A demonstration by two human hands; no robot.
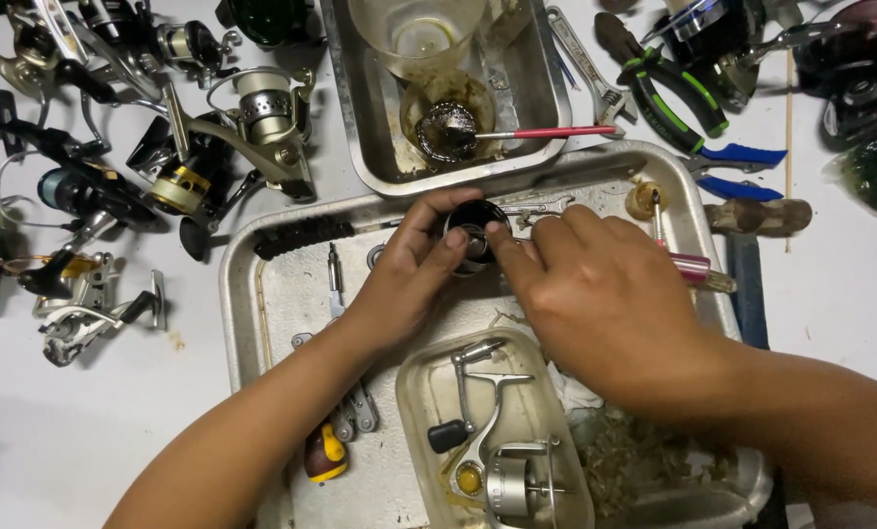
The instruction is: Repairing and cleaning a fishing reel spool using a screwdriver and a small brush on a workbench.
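Head view centres on a small dark round reel part [475, 235], held just above the middle of a metal tray [262, 294]. Left hand [414, 269] is closed around it from 9 o'clock, thumb and fingers pinching its rim; right hand [595, 294] comes in from 3 o'clock with fingertips [499, 235] touching the part's edge, curled rather than flat — whether it truly grips or only steadies I cannot tell

At 6 o'clock from the part sits a clear plastic tub [409, 411] with a silver reel body [507, 460] lying in it. At 12 o'clock a second steel pan [546, 88] holds a greasy cup and a red-handled brush [546, 132]. Green-handled pliers [674, 93] lie at 1 o'clock, and several whole fishing reels [252, 137] are scattered on the white table at 10 o'clock

Judging the risk: the part looks greasy and is pinched only at its rim, so it could slip and drop into the tray, and any small loose piece might roll under the tools lying there
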